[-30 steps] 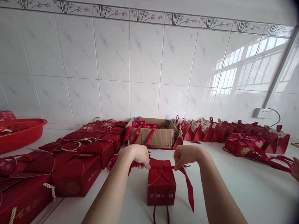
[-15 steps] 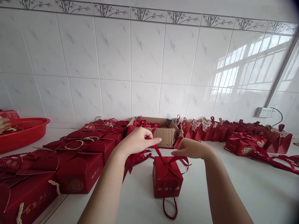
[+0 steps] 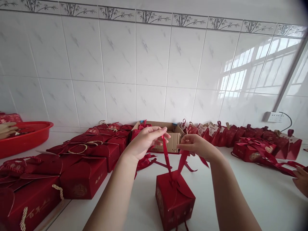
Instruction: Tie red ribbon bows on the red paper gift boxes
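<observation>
A small red gift box stands on the white counter in front of me, turned corner-on. Two ends of a red ribbon rise from its closed top. My left hand pinches the left ribbon end above the box. The right ribbon end is pinched in my right hand, level with the left. Both hands hover over the box without touching it.
Larger red boxes with rope handles crowd the left. A cardboard carton with ribbons sits behind my hands. Small red boxes line the wall at right. A red basin stands far left, with another person's hand over it; a further hand shows at the right edge.
Both hands have lifted from the box top and drawn the ribbon ends upward. The box has turned and sits nearer to me.
</observation>
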Motion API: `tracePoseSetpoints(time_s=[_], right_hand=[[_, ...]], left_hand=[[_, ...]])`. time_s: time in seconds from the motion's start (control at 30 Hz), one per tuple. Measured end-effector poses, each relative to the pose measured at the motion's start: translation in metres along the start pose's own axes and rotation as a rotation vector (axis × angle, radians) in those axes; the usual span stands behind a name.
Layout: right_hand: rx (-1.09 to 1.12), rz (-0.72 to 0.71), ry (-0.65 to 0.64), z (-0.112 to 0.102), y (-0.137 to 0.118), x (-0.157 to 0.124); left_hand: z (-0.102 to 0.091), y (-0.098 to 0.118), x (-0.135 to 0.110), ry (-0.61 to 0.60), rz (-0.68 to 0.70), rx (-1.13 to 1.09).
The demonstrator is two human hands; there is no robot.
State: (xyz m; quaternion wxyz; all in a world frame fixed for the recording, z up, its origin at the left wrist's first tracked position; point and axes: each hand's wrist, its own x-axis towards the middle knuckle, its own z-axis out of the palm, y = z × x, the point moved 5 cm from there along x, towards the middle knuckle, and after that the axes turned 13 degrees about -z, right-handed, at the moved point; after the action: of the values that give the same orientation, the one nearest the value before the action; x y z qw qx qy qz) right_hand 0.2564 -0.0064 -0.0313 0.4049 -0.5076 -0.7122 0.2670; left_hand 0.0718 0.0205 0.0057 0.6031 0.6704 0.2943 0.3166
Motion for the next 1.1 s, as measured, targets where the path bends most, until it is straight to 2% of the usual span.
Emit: tracePoseSetpoints(time_s=[0.17,0.27,0.4,0.53,0.77,1.0,1.1], right_hand=[[0.335,-0.106,-0.022,-0.001,-0.013,-0.002],[0.509,-0.146,-0.014,-0.002,-0.016,-0.003],[0.619,-0.126,0.039,-0.004,-0.01,-0.002],[0.593,-0.138,0.077,-0.003,-0.01,0.001],[0.518,-0.239,0.341,-0.009,-0.018,0.001],[0.53,-0.295,0.498,-0.011,-0.023,-0.002],[0.548,-0.309,0.515,-0.009,-0.025,-0.002]], left_hand=[[-0.001,-0.001,0.003,-0.06,0.014,-0.131],[-0.005,-0.002,0.006,0.003,0.043,-0.188],[-0.009,-0.003,0.007,0.094,0.072,-0.214],[-0.011,-0.003,0.007,0.163,0.099,-0.131],[-0.011,0.001,0.006,0.317,0.273,-0.016],[-0.009,-0.002,0.009,0.407,0.37,0.049],[-0.008,-0.002,0.009,0.404,0.39,0.055]])
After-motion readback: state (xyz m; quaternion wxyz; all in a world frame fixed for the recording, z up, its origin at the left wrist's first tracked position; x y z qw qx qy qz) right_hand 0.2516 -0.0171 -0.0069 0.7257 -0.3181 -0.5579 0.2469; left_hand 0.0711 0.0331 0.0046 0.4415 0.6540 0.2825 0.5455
